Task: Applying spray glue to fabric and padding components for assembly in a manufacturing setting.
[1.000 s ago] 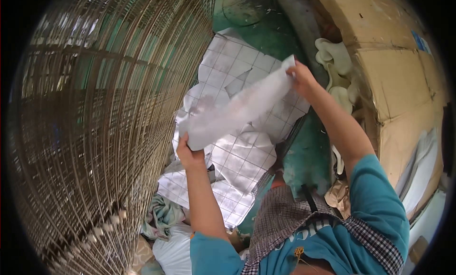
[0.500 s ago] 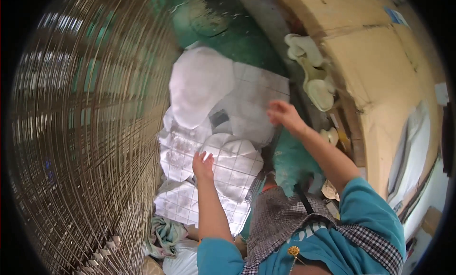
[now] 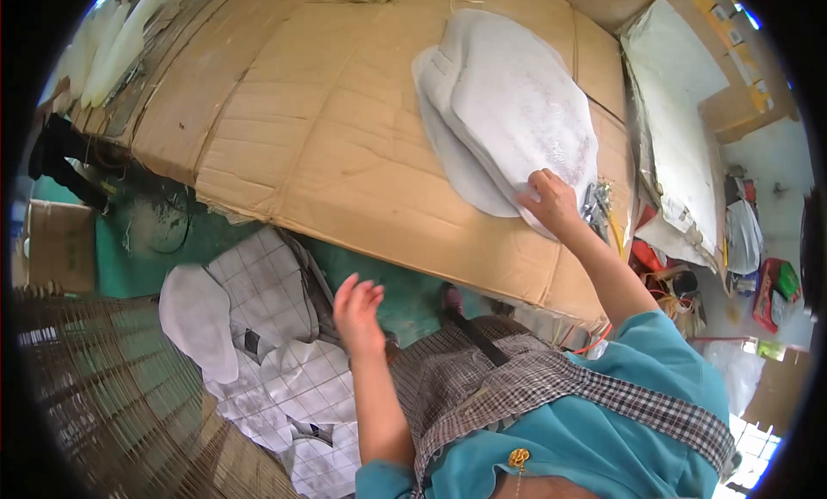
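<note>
Touching the near edge of a stack of white pieces [image 3: 521,102], right hand [image 3: 551,202] has thumb and fingers curled; can't tell whether any layer is pinched. Left hand [image 3: 359,314] in the air beside the table, fingers loosely parted, nothing in them. One smooth, rounded white piece [image 3: 198,318] already lies out at lower left, partly over white sheets crossed by grid lines [image 3: 267,275]. Several layers left in the stack, count unclear; judged partway through. Stack sits on a cardboard-covered table [image 3: 327,137], creased and scuffed. Green floor [image 3: 129,236] below, worn in patches. Wire rack [image 3: 112,378] at lower left, brown carton [image 3: 60,245] above it, another person's dark-trousered legs [image 3: 65,154] beyond.
</note>
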Motion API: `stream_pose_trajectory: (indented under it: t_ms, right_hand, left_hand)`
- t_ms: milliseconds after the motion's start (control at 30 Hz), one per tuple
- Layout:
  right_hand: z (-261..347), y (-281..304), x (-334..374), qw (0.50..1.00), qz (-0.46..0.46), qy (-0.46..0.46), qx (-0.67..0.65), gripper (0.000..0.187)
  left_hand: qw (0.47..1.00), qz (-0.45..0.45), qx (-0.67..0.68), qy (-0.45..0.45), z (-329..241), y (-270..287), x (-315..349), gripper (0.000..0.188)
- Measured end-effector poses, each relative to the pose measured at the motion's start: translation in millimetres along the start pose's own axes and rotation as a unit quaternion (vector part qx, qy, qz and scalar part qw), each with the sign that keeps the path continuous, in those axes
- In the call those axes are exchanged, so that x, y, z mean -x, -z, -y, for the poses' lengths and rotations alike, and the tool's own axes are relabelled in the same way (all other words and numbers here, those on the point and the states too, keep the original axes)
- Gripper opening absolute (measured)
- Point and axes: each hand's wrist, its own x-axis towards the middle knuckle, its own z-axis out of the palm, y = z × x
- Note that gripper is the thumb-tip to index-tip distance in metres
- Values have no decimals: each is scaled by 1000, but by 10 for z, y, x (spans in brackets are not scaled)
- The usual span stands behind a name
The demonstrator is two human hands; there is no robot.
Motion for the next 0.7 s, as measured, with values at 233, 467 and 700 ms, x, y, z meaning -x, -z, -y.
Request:
stream_pose_trajectory:
  t_ms: [233,467,700]
  right_hand:
    - [-381,43,-73,985,65,16,-159,17]
    - [532,415,-168,879,232,72,-410,16]
    - [-1913,-544,-998,979,-59,-190,47,56]
  left_hand:
    - [984,157,-32,82,1036,-1481,408,28]
    - [981,148,-122,-31,1475,-1636,743,42]
    - [999,26,-12,22,1136,-830,699,43]
